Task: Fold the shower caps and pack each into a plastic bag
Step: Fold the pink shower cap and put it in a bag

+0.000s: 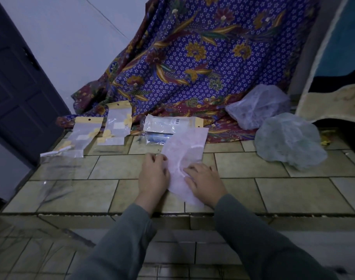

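Observation:
A pale pink shower cap (184, 146) lies folded flat in a long strip on the tiled ledge (293, 190). My left hand (153, 174) pinches its left edge with curled fingers. My right hand (203, 181) presses flat on the cap's lower part, fingers spread. Beyond the cap lies a plastic bag with a yellow header (172, 123), partly under the cap's far end. Two more yellow-topped plastic bags (87, 134) (118, 124) sit at the left. A clear empty bag (55, 170) lies on the tiles further left.
Two puffy loose shower caps, one lilac (257, 106) and one pale green (289, 140), rest at the right. A blue flowered cloth (192, 57) drapes behind the ledge. A dark door (17, 87) stands at the left. The ledge's front edge drops to lower tiles.

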`<state>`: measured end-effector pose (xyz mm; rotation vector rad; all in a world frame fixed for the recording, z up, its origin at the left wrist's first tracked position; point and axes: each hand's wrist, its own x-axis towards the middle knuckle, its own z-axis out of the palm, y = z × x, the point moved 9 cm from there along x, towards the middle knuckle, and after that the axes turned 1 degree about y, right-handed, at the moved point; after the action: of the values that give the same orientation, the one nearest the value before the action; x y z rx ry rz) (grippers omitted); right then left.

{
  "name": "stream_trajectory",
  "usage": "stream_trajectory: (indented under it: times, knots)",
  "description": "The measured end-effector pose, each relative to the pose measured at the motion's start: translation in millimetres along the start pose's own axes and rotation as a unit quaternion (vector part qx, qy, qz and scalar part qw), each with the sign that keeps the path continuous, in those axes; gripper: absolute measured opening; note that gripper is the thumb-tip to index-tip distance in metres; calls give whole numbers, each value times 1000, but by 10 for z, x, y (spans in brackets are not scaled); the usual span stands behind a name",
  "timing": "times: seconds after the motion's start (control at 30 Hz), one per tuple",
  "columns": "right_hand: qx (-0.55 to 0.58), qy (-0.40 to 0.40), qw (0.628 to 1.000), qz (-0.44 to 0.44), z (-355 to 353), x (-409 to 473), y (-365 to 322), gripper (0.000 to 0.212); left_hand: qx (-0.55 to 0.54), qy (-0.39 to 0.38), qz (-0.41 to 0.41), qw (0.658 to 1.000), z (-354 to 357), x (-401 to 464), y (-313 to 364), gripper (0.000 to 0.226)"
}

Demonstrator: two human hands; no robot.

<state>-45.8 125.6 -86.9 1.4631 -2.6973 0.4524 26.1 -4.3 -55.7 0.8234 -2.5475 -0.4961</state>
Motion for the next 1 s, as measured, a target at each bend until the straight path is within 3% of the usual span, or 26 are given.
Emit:
stream_trajectory:
  times: [0.1,0.17,0.23,0.3,0.43,0.6,0.73,0.83,1.0]
  knots:
    - [18,-18,999,-31,-41,37,45,38,-35,-52,217,974,23,-208,379,17]
    - [27,40,998,-37,-165,10,60,35,-67,-145,260,952,201,-357,443,24]
    - [57,76,995,-38,-219,-84,110,24,-88,-173,235,952,311,-339,372,30]
    - [82,75,992,-66,-201,-213,106,15,-81,-138,218,963,321,-253,303,26]
    - [143,96,979,-109,-241,-317,96,18,-66,-87,233,966,293,-247,407,9]
    - [184,40,979,-84,-167,-300,186,32,-150,-114,249,950,305,-402,485,6]
    - [193,39,977,-84,-142,-338,245,34,-200,-126,203,950,320,-374,379,33]
    - [158,83,981,-78,-135,-336,268,17,-214,-144,160,953,382,-282,348,35]
    - [170,116,978,-35,-195,-273,332,14,-235,-117,129,956,389,-257,303,26]
